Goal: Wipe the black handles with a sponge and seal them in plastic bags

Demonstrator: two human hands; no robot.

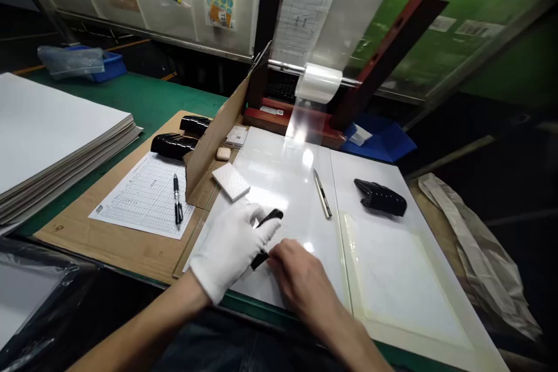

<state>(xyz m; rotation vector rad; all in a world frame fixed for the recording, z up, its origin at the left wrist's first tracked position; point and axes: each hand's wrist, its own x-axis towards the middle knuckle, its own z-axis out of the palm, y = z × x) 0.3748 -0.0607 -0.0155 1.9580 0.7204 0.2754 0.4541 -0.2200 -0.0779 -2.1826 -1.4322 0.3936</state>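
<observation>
My left hand [229, 250], in a white glove, is closed around a black part [260, 259], perhaps plastic. Most of it is hidden by the glove; only its two ends show. My bare right hand [305, 279] has its fingers curled and pressed together at the part's lower end. Both hands are over the white work surface [279, 180], near its front edge. Just beyond the glove lies a white textured block [232, 181]. A slim utility knife [322, 193] rests to the right of the hands.
A cardboard divider [218, 133] stands on the left, beside glossy black parts [173, 146], a printed form [142, 197] and a pen [177, 202]. Another black part [381, 197] lies right. Behind is a clear film roll [319, 82] on a rod; far left, a sheet stack [56, 139].
</observation>
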